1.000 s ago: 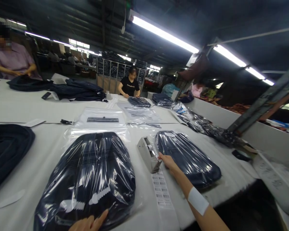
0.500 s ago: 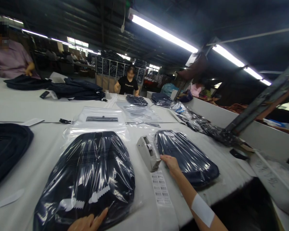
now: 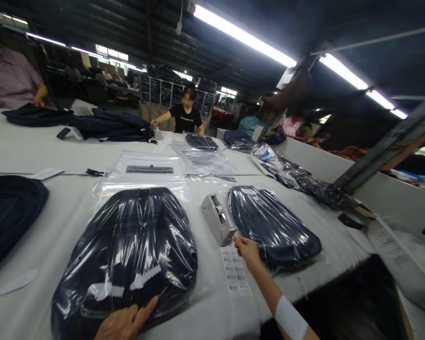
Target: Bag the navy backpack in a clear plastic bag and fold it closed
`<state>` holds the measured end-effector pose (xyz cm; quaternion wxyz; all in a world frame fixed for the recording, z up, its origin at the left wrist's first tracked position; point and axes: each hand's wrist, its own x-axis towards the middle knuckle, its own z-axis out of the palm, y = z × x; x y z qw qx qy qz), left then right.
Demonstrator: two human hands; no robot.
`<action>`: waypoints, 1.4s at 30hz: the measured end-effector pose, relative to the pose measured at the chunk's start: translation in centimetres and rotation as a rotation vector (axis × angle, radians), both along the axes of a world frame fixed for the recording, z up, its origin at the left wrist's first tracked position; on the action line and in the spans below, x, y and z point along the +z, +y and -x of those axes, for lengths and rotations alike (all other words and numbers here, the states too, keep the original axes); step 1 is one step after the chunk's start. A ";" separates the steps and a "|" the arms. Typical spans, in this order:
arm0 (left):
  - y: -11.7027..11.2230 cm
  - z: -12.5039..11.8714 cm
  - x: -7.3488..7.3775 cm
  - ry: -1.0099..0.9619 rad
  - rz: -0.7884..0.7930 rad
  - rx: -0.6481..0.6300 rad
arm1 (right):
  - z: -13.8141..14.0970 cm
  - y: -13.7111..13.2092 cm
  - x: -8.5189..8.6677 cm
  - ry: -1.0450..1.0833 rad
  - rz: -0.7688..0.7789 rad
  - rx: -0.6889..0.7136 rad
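Observation:
My left hand lies flat, fingers stretched, on the near end of a dark garment in a clear plastic bag; several white tape strips hold the bag's fold. My right hand, with a white bandage on the forearm, hovers over the top of a white barcode label strip, just in front of a grey tape dispenser. Its fingers are pinched together; whether they hold a piece of tape I cannot make out. A second bagged dark garment lies to the right of that hand.
Empty plastic bags lie beyond the near garment, and a dark unbagged garment is at far left. Other people work at the table's far side by piled dark garments. More bagged items line the right edge beside a slanted metal post.
My right hand drew back from the tape dispenser toward me, over the label strip. My left hand stayed on the bagged garment.

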<state>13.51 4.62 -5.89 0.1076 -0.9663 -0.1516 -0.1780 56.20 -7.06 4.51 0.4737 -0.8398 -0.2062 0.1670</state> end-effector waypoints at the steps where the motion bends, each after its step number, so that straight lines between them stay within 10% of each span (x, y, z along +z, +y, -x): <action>1: 0.0 0.0 -0.1 0.004 0.010 0.002 | -0.1 -0.2 0.0 -0.042 0.030 -0.008; 9: -0.5 -0.5 4.0 0.177 0.138 0.057 | 2.6 -2.3 3.4 -0.240 0.232 0.155; 16: -0.1 -0.7 5.9 0.234 0.253 0.081 | 11.9 2.1 11.0 -0.367 0.204 1.143; 22: 0.0 -0.8 5.7 0.204 0.240 0.070 | 16.4 6.8 11.3 -0.587 0.279 1.694; 32: 0.1 -0.9 6.0 0.167 0.228 0.048 | 17.1 8.7 11.1 -0.775 0.454 1.782; 42: 0.1 -0.8 6.1 0.123 0.218 0.047 | 19.4 11.2 6.2 -0.945 0.662 1.730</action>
